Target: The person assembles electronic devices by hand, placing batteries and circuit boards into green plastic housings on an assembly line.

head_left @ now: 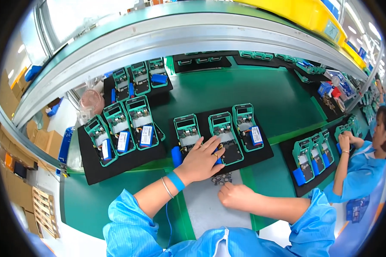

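Three green device housings with exposed circuit boards stand on a black foam mat point(255, 159) in front of me. My left hand point(201, 157) reaches over the left housing point(187, 128) and the middle housing point(227, 145), fingers stretched out and apart. Partly under its fingers is something blue on the middle housing. A blue battery pack point(176, 156) lies beside my left hand, and another battery pack point(256, 135) rests on the right housing point(242, 118). My right hand point(236, 195) is closed beside a pile of small dark parts point(221, 178); whatever its fingers hold is hidden.
More housings with battery packs point(146, 135) stand on a black mat point(94, 171) to the left. A metal frame bar point(193, 32) crosses above the green bench point(244, 90). At right, a co-worker point(360, 167) handles similar housings. A yellow bin point(304, 19) sits above.
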The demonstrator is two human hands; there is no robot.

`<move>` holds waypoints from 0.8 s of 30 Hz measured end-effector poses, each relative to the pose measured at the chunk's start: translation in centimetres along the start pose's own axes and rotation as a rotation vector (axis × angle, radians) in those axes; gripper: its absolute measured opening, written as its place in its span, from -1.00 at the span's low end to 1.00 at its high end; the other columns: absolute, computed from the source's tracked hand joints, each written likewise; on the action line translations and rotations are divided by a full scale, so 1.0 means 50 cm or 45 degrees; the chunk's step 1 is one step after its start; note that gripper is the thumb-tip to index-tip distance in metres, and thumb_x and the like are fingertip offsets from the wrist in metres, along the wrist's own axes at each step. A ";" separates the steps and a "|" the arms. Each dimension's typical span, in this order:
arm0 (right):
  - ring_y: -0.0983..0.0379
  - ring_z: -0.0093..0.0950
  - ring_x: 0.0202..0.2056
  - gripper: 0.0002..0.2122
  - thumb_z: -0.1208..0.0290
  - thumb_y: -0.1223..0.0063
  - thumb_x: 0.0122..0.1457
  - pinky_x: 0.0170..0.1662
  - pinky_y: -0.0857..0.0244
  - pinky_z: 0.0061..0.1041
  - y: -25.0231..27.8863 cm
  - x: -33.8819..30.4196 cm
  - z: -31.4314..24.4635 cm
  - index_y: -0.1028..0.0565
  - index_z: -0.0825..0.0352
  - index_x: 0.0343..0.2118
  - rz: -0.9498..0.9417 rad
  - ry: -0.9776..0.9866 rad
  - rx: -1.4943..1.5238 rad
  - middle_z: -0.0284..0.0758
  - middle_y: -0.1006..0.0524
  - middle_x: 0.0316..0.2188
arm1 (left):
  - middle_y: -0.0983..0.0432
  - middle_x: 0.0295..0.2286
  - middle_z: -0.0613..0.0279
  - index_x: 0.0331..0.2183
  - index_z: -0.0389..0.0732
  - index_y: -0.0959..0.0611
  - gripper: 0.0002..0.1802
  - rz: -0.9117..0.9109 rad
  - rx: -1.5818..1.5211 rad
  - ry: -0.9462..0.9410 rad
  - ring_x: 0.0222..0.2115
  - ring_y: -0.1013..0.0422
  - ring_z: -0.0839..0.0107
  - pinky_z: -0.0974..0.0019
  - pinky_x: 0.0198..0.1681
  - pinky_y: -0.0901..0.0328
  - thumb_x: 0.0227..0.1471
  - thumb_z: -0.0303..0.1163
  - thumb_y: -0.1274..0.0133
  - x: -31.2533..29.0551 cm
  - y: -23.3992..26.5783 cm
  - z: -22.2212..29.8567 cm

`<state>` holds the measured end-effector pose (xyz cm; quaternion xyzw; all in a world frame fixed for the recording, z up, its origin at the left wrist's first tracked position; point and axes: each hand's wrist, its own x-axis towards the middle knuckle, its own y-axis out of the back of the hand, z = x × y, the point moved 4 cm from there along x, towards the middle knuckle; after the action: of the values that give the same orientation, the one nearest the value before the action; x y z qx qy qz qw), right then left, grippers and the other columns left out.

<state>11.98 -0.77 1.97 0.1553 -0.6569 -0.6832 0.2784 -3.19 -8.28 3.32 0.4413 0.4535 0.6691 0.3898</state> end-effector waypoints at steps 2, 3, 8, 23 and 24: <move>-0.49 -0.41 -0.43 -0.94 0.44 -0.09 -0.17 -0.50 -0.45 -0.47 -0.015 -0.006 0.011 -0.48 0.29 -0.62 -0.014 0.025 -0.012 -0.33 -0.47 -0.60 | -0.20 0.23 -0.07 0.14 -0.17 -0.50 -0.37 0.091 -0.031 0.016 0.31 -0.05 0.04 -0.14 0.34 0.10 0.16 0.00 -0.04 0.003 -0.018 0.018; -0.50 -0.41 -0.43 -0.94 0.45 -0.09 -0.17 -0.49 -0.46 -0.47 -0.017 -0.008 0.016 -0.48 0.29 -0.61 -0.004 0.050 -0.025 -0.33 -0.47 -0.59 | -0.19 0.24 -0.07 0.15 -0.16 -0.48 -0.36 0.176 -0.040 0.030 0.31 -0.05 0.02 -0.16 0.34 0.09 0.14 -0.01 -0.07 0.006 -0.023 0.028; -0.51 -0.41 -0.41 -0.93 0.47 -0.09 -0.13 -0.42 -0.48 -0.46 0.037 0.008 0.082 -0.48 0.28 -0.53 0.017 0.102 0.121 -0.38 -0.49 -0.52 | -0.21 0.22 -0.03 0.17 -0.08 -0.48 -0.37 0.105 -0.028 0.133 0.27 -0.11 0.04 -0.14 0.33 0.04 0.14 -0.03 -0.08 0.020 -0.045 0.031; -0.50 -0.40 -0.28 -0.94 0.47 -0.14 -0.02 -0.39 -0.47 -0.41 -0.013 0.117 0.354 -0.47 0.21 -0.48 0.293 -0.305 -0.148 -0.40 -0.41 -0.41 | -0.32 0.10 0.00 0.08 -0.15 -0.55 -0.43 0.269 -0.103 0.161 0.23 -0.14 0.06 -0.04 0.28 -0.08 0.09 -0.09 -0.14 0.019 -0.044 0.010; -0.50 -0.40 -0.28 -0.94 0.47 -0.14 -0.02 -0.39 -0.47 -0.41 -0.019 0.120 0.357 -0.47 0.21 -0.48 0.280 -0.299 -0.145 -0.40 -0.41 -0.41 | -0.32 0.10 0.00 0.08 -0.15 -0.55 -0.43 0.272 -0.114 0.170 0.23 -0.14 0.06 -0.04 0.28 -0.08 0.09 -0.09 -0.14 0.019 -0.046 0.008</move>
<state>-3.29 10.21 3.54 -0.0145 -0.6582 -0.6983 0.2810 -2.84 -6.64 1.41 0.4237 0.3985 0.7542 0.3048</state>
